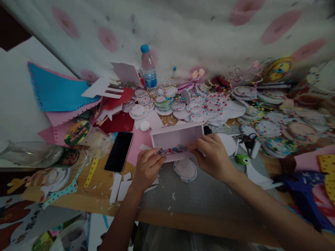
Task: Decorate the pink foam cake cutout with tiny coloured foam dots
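Trim (172,150), multicoloured, lies along the near edge of the white box (178,129), its ends apparently pinched by left hand (148,165) and right hand (212,153), where unequal pull could skew or loosen it

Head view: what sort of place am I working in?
Probably a small craft workspace, perhaps at home: stacks of speckled round pieces, cut white scraps and a blue sheet crowd the wooden table around the open white box.

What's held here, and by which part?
A confetti-speckled strip, apparently by its ends: one in the left hand, the other in the right hand.
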`<state>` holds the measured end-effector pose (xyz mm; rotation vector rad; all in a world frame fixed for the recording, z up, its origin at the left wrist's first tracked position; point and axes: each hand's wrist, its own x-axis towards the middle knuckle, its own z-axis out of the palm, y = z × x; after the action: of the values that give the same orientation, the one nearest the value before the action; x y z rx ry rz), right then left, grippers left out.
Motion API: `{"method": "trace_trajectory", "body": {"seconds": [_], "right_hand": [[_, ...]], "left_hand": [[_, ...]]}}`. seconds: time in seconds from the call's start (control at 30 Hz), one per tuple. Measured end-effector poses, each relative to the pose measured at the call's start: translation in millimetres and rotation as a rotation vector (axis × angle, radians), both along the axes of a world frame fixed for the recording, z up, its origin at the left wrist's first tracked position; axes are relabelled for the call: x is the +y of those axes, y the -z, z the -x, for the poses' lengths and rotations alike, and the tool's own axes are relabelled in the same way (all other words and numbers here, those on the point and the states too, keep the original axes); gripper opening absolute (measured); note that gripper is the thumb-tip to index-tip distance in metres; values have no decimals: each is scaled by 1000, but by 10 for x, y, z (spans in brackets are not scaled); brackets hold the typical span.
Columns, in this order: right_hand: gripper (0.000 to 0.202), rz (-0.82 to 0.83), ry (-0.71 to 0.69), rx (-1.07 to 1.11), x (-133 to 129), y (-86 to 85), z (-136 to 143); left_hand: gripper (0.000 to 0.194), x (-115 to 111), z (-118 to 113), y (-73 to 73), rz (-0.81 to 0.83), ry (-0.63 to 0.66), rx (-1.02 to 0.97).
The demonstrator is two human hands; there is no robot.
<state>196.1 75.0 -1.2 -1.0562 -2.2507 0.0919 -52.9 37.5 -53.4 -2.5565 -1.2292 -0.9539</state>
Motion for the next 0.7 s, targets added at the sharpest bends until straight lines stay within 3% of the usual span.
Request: {"method": "trace_trajectory", "body": {"seconds": [0.27, 0.7], "right_hand": [[20, 7, -23, -41, 32, 14, 149], [19, 22, -13, -67, 62, 50, 144]], "left_hand": [[19, 10, -7, -33, -20, 13, -4], [20, 10, -6, -16, -10, 17, -11]]}}
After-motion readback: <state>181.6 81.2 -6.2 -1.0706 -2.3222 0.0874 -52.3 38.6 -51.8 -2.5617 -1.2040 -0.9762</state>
